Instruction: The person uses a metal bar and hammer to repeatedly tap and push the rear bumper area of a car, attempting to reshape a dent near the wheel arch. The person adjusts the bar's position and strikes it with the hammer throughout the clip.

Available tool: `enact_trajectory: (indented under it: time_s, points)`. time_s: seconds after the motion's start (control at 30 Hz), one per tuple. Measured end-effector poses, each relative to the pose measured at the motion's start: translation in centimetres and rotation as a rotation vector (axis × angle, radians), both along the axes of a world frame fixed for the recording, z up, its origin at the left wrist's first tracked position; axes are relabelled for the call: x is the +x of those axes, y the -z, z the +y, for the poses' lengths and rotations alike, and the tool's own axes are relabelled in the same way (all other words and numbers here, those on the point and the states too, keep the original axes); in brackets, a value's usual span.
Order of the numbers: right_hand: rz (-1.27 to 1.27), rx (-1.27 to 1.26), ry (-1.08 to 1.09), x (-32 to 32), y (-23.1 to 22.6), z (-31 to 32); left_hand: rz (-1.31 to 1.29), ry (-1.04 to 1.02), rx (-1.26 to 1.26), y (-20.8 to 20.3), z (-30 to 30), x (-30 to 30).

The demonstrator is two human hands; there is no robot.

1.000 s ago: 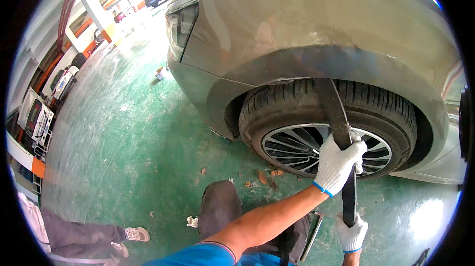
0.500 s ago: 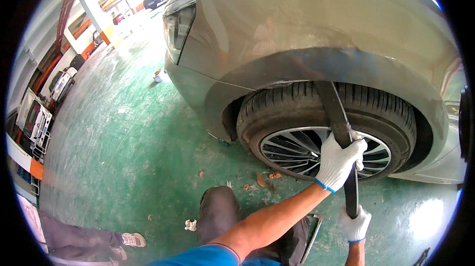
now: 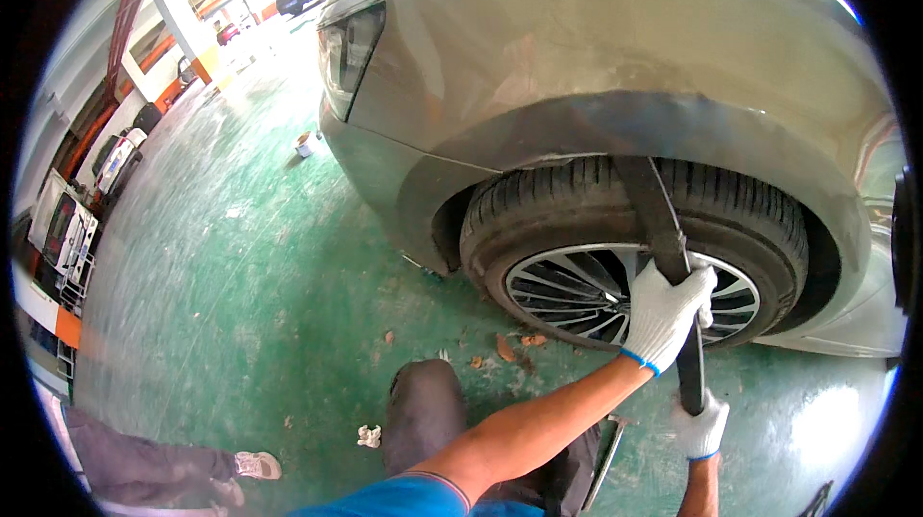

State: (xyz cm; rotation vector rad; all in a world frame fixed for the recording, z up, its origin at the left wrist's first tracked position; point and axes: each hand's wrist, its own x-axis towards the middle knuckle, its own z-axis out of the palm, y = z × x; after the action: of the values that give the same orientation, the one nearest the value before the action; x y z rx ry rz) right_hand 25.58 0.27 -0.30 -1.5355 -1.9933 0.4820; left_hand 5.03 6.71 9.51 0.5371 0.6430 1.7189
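Observation:
A long, flat, dark metal pry bar point(image 3: 652, 201) slants across the front wheel of a car, its upper end hidden under the lip of the wheel arch point(image 3: 577, 123) above the tyre point(image 3: 553, 192). Wearing a white knit glove with a blue cuff, my left hand point(image 3: 665, 313) is closed around the bar's middle, in front of the spoked rim point(image 3: 567, 291). My right hand point(image 3: 700, 426), gloved alike, grips the lower end. Creases and scuffs show on the greyish-gold fender point(image 3: 615, 31) along the arch edge.
On the green floor beside my knee point(image 3: 426, 411) lies a hammer-like tool point(image 3: 606, 464). Crumpled white material point(image 3: 369, 436) and dry leaves point(image 3: 506, 348) are nearby. Another person's leg and shoe point(image 3: 258, 465) show at lower left. A small can point(image 3: 306, 144) stands beyond the bumper.
The bar's lower end has swung slightly to the right, and both hands have moved with it. My right hand is a little higher. The bar's upper end stays under the arch.

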Motion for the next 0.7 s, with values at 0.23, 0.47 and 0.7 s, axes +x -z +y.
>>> enact_trajectory:
  time_s: [0.23,0.47,0.7]
  points:
    - [0.008,0.002,0.053,0.2,-1.2,-1.9,-0.014,0.069,0.023,-1.2,-0.7,-1.2]
    - [-0.034,-0.036,0.145,-0.4,-3.5,-4.7,-0.139,0.124,0.049,-2.3,-1.0,-1.8]
    - [-0.058,-0.046,0.152,-0.5,-4.1,-4.4,-0.155,0.082,0.068,-1.5,-0.6,-1.1]
